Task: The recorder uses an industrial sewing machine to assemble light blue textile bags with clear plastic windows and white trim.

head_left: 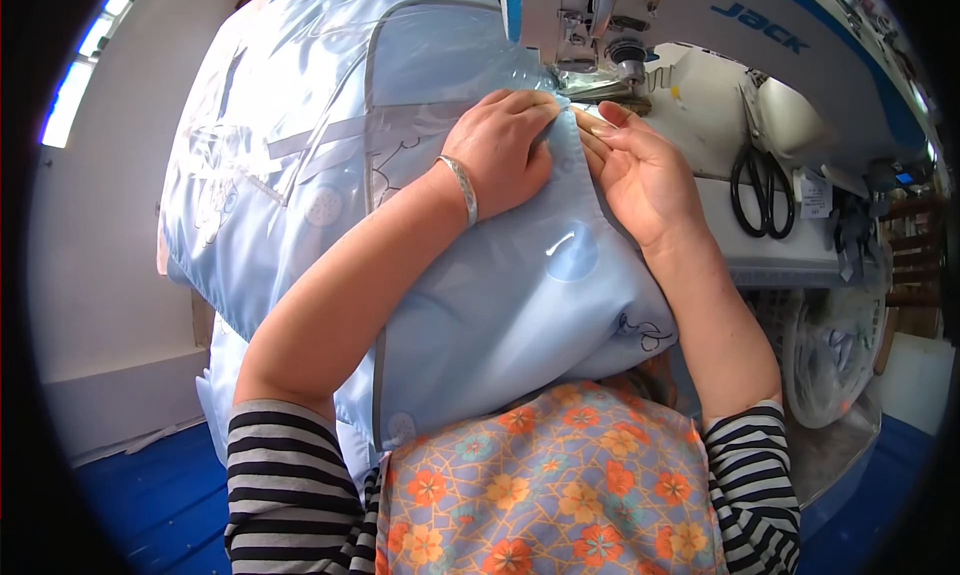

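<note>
Cloth (480, 305), from where I stand, wants its edge (577, 160) smooth and even near the machine (690, 10), left fingers (528, 102) gripping it, right fingers (593, 147) open alongside.

At the frame's upper centre, your left hand (507, 147) lies curled on the pale blue fabric (480, 305) below the sewing machine (685, 20); your right hand (645, 175), palm partly upturned, has its fingers at the fabric's edge. Black-handled scissors (754, 145) rest on the worktop (712, 207), upper right.
</note>
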### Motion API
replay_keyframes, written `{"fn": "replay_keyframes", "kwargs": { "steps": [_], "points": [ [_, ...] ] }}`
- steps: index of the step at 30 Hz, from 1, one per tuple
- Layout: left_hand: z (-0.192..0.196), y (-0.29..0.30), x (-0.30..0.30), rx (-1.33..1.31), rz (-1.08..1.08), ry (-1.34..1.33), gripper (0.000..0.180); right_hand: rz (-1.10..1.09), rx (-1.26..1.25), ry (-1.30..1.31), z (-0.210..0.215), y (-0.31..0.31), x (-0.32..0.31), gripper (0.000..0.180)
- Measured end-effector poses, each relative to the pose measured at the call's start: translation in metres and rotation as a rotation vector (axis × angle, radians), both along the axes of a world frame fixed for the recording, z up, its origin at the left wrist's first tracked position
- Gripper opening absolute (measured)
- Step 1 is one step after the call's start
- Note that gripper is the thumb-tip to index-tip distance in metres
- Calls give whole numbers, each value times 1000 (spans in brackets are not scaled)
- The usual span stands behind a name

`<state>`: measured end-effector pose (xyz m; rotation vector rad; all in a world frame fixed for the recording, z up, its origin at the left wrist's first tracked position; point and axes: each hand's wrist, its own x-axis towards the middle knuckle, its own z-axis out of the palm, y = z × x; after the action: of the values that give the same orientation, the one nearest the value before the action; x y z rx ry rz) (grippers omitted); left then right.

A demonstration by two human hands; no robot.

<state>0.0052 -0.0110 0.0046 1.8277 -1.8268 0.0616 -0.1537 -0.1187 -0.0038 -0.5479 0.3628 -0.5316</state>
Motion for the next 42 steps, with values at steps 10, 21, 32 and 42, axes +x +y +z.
{"fn": "replay_keyframes", "kwargs": {
  "steps": [10, 21, 32, 42],
  "points": [
    [6, -6, 4, 132, 4, -26, 40, 14, 28, -17, -3, -10, 7, 29],
    [-1, -8, -6, 129, 76, -276, 42, 107, -236, 79, 8, -11, -4, 20],
    [-2, -10, 4, 37, 21, -241, 35, 172, -455, 223, 6, -3, -14, 19],
    [-3, -13, 9, 25, 2, -276, 34, -253, -1141, 418, 20, -50, -3, 22]
  ]
}}
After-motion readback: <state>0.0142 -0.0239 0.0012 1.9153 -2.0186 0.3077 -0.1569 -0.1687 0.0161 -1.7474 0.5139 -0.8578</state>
